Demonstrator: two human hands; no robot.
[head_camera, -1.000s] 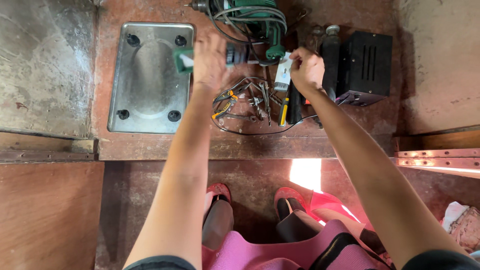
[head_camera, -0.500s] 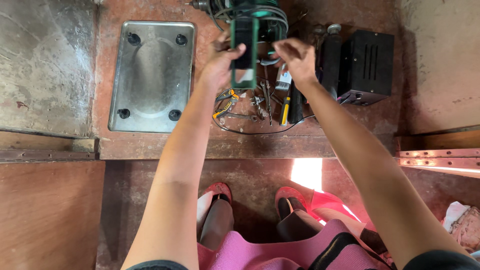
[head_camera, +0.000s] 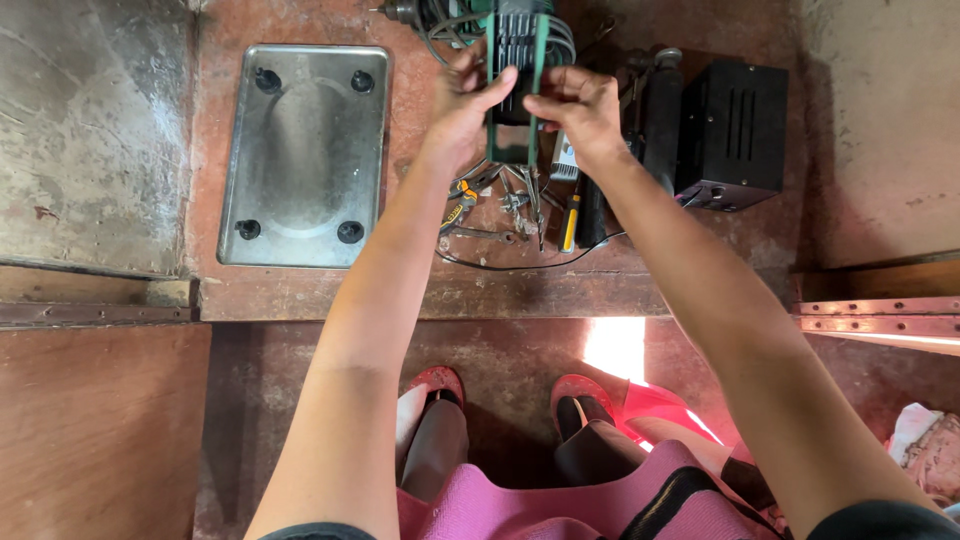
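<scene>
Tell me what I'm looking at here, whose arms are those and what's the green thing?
The camera sits on a person's head and looks down, so the two arms belong to that person. Their left hand and right hand together hold up a green and black electrical part with wires at its top. Below lies a reddish work surface. On it are a shiny metal tray with four black dots at its corners, a black box with slits, and a small heap of hand tools, pliers among them. At the bottom you see the person's pink skirt and red sandals.
</scene>
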